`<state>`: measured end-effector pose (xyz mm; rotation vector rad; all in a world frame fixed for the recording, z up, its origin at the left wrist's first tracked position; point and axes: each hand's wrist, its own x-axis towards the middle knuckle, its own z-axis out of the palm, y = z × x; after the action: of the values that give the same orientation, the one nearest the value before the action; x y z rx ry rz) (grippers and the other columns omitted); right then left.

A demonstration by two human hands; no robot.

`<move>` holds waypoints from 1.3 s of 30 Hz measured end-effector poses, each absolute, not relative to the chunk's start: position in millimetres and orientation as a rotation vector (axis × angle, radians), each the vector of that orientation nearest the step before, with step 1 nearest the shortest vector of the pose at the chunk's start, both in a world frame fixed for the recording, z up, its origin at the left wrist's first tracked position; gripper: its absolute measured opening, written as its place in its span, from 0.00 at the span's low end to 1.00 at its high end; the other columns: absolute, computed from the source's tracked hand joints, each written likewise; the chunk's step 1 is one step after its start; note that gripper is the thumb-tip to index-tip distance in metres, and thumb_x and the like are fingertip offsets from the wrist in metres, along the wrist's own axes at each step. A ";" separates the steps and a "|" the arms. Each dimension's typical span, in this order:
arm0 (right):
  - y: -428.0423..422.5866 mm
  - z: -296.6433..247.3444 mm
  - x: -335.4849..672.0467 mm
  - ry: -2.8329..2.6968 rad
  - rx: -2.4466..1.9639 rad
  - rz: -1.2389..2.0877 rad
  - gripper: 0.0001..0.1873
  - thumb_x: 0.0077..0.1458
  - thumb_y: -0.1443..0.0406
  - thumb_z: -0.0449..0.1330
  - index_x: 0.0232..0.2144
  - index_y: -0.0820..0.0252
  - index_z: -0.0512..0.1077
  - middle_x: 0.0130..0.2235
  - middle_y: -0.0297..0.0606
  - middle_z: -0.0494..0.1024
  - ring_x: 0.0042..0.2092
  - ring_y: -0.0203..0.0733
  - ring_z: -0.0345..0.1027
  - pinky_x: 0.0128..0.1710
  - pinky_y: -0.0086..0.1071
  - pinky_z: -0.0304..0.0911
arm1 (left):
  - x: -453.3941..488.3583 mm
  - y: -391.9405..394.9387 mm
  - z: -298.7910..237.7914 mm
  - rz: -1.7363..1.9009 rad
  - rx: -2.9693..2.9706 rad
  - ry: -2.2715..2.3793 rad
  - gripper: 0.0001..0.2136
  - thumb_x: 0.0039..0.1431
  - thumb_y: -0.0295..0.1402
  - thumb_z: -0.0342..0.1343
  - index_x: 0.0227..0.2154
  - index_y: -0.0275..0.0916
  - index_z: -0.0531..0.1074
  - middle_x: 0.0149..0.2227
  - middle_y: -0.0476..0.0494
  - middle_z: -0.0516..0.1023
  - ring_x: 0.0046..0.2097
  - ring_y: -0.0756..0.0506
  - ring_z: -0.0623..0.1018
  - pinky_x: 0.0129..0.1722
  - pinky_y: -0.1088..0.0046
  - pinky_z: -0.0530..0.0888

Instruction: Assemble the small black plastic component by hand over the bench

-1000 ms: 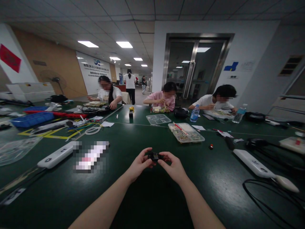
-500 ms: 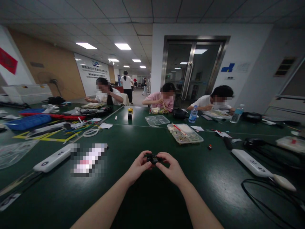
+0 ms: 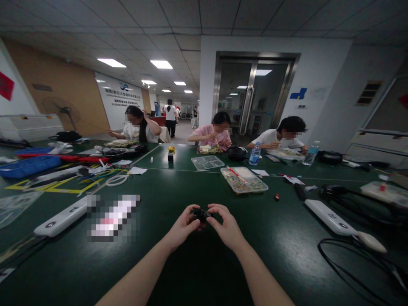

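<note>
My left hand (image 3: pixel 183 225) and my right hand (image 3: pixel 225 227) meet over the dark green table (image 3: pixel 197 272), fingers curled. Between their fingertips they pinch a small black part (image 3: pixel 200 213), held just above the tabletop. Most of the part is hidden by my fingers, so its shape is unclear. Both forearms reach in from the bottom edge.
A clear compartment tray (image 3: pixel 244 179) with small parts lies ahead, a second tray (image 3: pixel 207 162) behind it. White power strips lie left (image 3: pixel 60 216) and right (image 3: pixel 331 216), with black cables (image 3: pixel 350 263) at right. Three people sit eating across the table. A blue bin (image 3: pixel 27 165) stands far left.
My hands have drawn slightly closer together around the black part, and the view has tilted up a little. Nothing else on the table has moved.
</note>
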<state>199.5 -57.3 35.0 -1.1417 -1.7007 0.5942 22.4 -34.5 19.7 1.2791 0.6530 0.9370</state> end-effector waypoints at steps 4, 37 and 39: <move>-55.5 37.4 205.5 -1.638 -1.193 0.624 0.09 0.48 0.63 0.57 0.35 0.56 0.70 0.41 0.38 0.73 0.46 0.43 0.65 0.49 0.40 0.58 | 21.6 -34.4 21.3 0.969 1.235 0.693 0.20 0.50 0.35 0.57 0.45 0.43 0.58 0.39 0.43 0.73 0.38 0.45 0.75 0.39 0.66 0.69; -55.0 44.4 223.7 -1.655 -1.257 0.584 0.12 0.46 0.63 0.59 0.36 0.57 0.72 0.37 0.38 0.75 0.40 0.43 0.68 0.44 0.39 0.62 | 18.5 -34.7 24.9 0.958 1.234 0.690 0.22 0.50 0.33 0.57 0.47 0.42 0.57 0.41 0.40 0.73 0.40 0.43 0.75 0.41 0.64 0.67; -56.6 44.3 219.3 -1.683 -1.250 0.596 0.12 0.46 0.63 0.59 0.36 0.57 0.72 0.37 0.37 0.74 0.40 0.42 0.68 0.44 0.39 0.61 | 19.1 -35.2 25.5 0.947 1.234 0.685 0.22 0.50 0.32 0.56 0.47 0.42 0.57 0.41 0.40 0.73 0.40 0.43 0.75 0.42 0.64 0.67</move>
<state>219.3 -56.6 44.3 -1.2499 -1.6828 0.5961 19.1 -35.2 25.5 1.2336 0.6848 0.9472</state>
